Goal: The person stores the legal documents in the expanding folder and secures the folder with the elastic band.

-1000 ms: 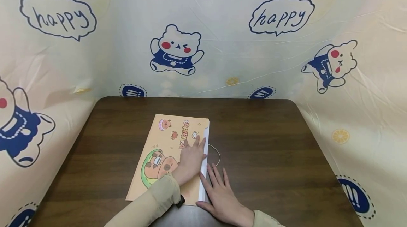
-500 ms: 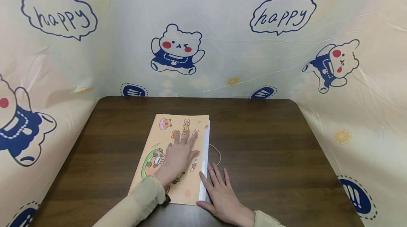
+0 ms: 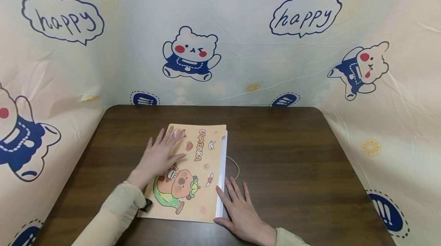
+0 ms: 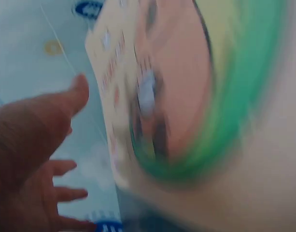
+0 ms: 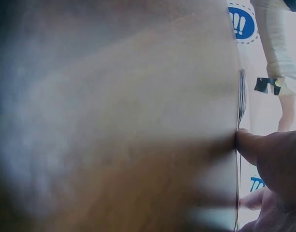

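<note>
A peach-coloured folder (image 3: 203, 207) with capybara cartoons and the word CAPYBARA lies on the table. A white strip runs along its right side, and a thin elastic cord (image 3: 237, 165) loops out there. Over its upper left part is my left hand (image 3: 155, 160), fingers spread; whether it touches the cover I cannot tell. My right hand (image 3: 242, 211) rests flat at the lower right corner, thumb and index finger against the folder's right edge. The left wrist view shows the folder (image 4: 186, 87) blurred beside the left hand (image 4: 34, 140).
The dark brown wooden table (image 3: 286, 142) extends on both sides of the folder. A pale cloth (image 3: 248, 58) printed with cartoon bears hangs behind and beside it. A black strap (image 5: 267, 86) is on the left wrist in the right wrist view.
My left hand has slid leftward across the folder, from its right side to its upper left, uncovering the printed word and pictures. The right hand stays in place.
</note>
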`<act>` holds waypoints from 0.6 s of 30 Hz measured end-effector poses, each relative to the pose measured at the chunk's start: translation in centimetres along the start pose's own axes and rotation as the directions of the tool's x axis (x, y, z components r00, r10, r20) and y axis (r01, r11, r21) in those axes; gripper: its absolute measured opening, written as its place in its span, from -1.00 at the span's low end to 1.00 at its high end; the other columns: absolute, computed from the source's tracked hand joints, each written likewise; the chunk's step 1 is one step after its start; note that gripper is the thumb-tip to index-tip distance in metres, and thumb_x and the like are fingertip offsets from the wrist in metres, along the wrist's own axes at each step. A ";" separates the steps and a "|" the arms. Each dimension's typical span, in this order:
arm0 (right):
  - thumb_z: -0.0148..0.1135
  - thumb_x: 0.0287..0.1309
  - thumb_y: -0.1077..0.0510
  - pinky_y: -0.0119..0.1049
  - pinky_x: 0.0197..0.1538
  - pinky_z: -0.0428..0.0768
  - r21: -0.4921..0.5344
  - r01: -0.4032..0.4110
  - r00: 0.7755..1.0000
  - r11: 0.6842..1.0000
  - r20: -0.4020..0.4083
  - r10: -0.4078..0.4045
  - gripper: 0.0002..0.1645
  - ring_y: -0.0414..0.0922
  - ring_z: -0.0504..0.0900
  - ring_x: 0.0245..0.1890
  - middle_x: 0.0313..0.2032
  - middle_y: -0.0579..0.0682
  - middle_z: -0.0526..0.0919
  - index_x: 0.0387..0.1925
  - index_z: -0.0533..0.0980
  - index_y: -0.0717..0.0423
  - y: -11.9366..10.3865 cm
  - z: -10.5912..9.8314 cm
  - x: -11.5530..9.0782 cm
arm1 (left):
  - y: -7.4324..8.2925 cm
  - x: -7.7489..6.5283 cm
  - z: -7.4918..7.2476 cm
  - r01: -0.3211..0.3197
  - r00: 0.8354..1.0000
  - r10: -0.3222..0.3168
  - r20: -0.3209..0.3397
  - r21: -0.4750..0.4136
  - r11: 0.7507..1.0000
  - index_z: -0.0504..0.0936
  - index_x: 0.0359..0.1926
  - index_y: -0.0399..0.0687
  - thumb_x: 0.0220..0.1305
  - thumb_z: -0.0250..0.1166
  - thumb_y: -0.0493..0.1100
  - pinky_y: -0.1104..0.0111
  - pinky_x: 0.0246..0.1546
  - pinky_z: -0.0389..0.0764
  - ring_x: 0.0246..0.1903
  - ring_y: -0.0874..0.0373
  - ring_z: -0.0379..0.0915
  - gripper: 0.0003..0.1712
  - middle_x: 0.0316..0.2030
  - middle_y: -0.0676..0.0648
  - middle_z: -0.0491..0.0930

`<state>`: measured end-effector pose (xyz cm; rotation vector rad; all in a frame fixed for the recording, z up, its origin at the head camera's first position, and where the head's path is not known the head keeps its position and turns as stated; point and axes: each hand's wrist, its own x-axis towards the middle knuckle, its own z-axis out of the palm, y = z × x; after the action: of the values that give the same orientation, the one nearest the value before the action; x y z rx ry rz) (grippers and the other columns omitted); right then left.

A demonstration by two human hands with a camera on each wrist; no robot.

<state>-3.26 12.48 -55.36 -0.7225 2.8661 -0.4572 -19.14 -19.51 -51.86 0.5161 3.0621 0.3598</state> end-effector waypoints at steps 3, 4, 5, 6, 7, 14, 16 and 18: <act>0.33 0.39 -0.45 0.53 0.62 0.14 0.012 -0.008 1.000 1.000 0.016 0.007 0.07 0.25 0.10 0.75 0.76 0.20 0.10 0.72 0.26 -0.11 0.0 -0.2 0.0 | -2.4 -0.8 -0.2 -0.005 0.999 0.005 0.045 -0.015 1.000 0.19 0.76 0.11 0.47 0.35 0.40 -0.61 0.54 0.06 0.71 -0.50 -0.10 0.06 0.77 -0.32 -0.02; 0.33 0.39 -0.45 0.54 0.62 0.13 0.015 -0.010 1.000 1.000 0.019 0.009 0.07 0.25 0.10 0.75 0.76 0.20 0.10 0.72 0.26 -0.11 0.0 -0.3 0.0 | -3.1 -1.1 -0.3 -0.004 0.998 0.005 0.059 -0.024 1.000 0.19 0.76 0.10 0.44 0.37 0.41 -0.62 0.53 0.04 0.70 -0.51 -0.10 0.09 0.77 -0.32 -0.02; 0.33 0.38 -0.45 0.54 0.62 0.13 0.014 -0.014 1.000 1.000 0.027 0.013 0.07 0.25 0.10 0.75 0.76 0.19 0.09 0.72 0.25 -0.12 0.0 -0.3 0.0 | -3.8 -1.5 -0.3 0.001 0.997 0.001 0.074 -0.034 0.999 0.19 0.76 0.11 0.40 0.40 0.43 -0.64 0.52 0.02 0.70 -0.53 -0.10 0.12 0.77 -0.33 -0.02; 0.33 0.39 -0.45 0.54 0.62 0.13 0.013 -0.015 1.000 1.000 0.028 0.015 0.07 0.25 0.10 0.75 0.76 0.19 0.10 0.72 0.26 -0.12 0.0 -0.4 0.0 | -4.3 -1.9 -0.3 0.005 0.996 -0.001 0.089 -0.040 0.999 0.18 0.76 0.13 0.37 0.41 0.45 -0.66 0.51 0.01 0.69 -0.55 -0.10 0.15 0.77 -0.33 -0.02; 0.33 0.39 -0.46 0.54 0.62 0.13 0.013 -0.017 0.999 1.000 0.030 0.016 0.07 0.25 0.10 0.75 0.76 0.19 0.10 0.72 0.26 -0.12 0.0 -0.4 0.0 | -4.8 -2.2 -0.3 0.006 0.995 -0.002 0.103 -0.048 0.999 0.18 0.76 0.15 0.34 0.43 0.47 -0.68 0.49 0.01 0.68 -0.58 -0.10 0.17 0.77 -0.33 -0.01; 0.34 0.38 -0.45 0.56 0.62 0.10 0.018 -0.031 0.998 0.999 0.051 0.030 0.08 0.27 0.09 0.75 0.76 0.19 0.09 0.73 0.25 -0.13 -0.1 -0.4 0.2 | -6.5 -4.5 -0.2 -0.001 0.986 0.013 0.166 -0.069 0.998 0.16 0.76 0.20 0.22 0.44 0.58 -0.79 0.33 0.05 0.61 -0.73 -0.05 0.27 0.76 -0.27 0.04; 0.34 0.38 -0.44 0.57 0.63 0.07 0.022 -0.036 0.998 0.999 0.058 0.035 0.08 0.27 0.07 0.76 0.77 0.19 0.08 0.73 0.24 -0.13 -0.1 -0.4 0.3 | -6.6 -5.0 -0.2 -0.002 0.984 0.016 0.177 -0.077 0.997 0.17 0.76 0.23 0.20 0.44 0.60 -0.79 0.33 0.05 0.61 -0.73 -0.06 0.28 0.77 -0.21 0.06; 0.33 0.39 -0.44 0.56 0.63 0.06 0.021 -0.037 0.998 0.999 0.060 0.035 0.07 0.27 0.07 0.76 0.77 0.18 0.08 0.73 0.24 -0.14 0.0 -0.3 0.3 | -6.6 -5.2 -0.3 -0.011 0.983 0.026 0.180 -0.085 0.996 0.19 0.75 0.24 0.19 0.43 0.61 -0.80 0.31 0.06 0.61 -0.73 -0.06 0.27 0.77 -0.17 0.07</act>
<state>-3.55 12.41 -55.06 -0.6680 2.8093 -0.4539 -16.32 -27.34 -53.20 0.5415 2.8556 0.4152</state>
